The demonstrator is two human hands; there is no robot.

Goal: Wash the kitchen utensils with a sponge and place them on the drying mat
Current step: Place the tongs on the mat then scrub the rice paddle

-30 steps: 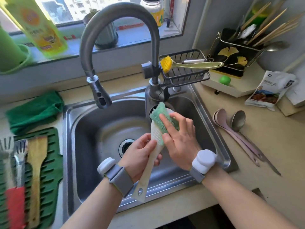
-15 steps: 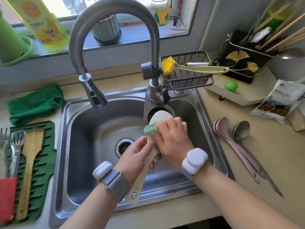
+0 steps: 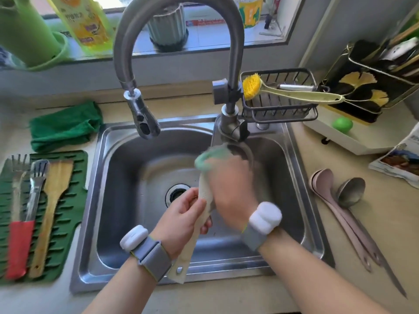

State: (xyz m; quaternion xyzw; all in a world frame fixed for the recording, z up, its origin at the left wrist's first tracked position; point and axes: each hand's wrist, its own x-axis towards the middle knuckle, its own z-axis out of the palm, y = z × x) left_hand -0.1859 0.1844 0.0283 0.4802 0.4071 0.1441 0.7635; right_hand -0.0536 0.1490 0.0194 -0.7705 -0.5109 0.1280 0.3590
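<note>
left hand [image 3: 184,214] grips rice paddle [image 3: 205,196] handle to steady it; right hand [image 3: 229,189] clamps sponge [image 3: 207,156] on blade, scrubbing.

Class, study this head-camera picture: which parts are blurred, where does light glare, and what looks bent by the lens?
Head view: the right hand and green sponge are motion-smeared; the faucet stays sharp; the window is washed out by daylight; the sink rim bows from wide-angle distortion.
</note>
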